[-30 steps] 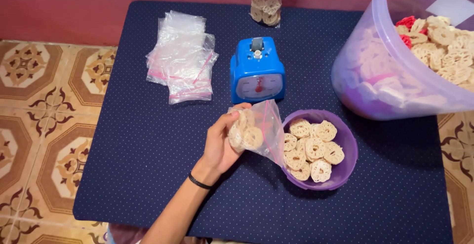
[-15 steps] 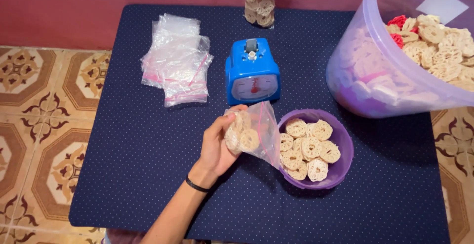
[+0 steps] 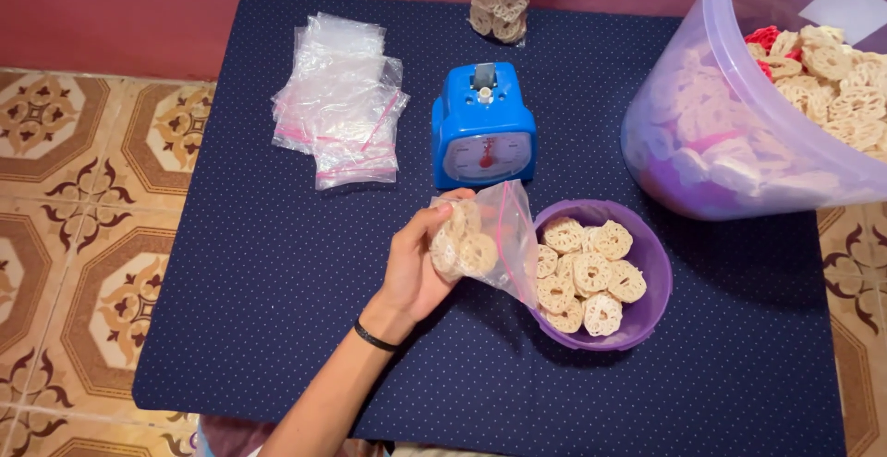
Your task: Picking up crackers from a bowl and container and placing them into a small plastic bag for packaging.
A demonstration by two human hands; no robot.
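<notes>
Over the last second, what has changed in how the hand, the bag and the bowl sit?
Very little. The left hand holds the small clear bag of round crackers, fingers pinching its top, just left of the purple bowl as before. Only the camera drifted slightly. The blue scale, the stack of empty bags and the large tub stayed put. The right hand is out of view.

clear zip bag (image 3: 494, 240) | holds pale round crackers | tilted, beside purple bowl (image 3: 647, 263)

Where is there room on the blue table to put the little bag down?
Bare cloth lies left of the left hand, below the pile of empty bags, and along the near edge under the purple bowl. It is crowded between the scale, bowl and big tub.
</notes>
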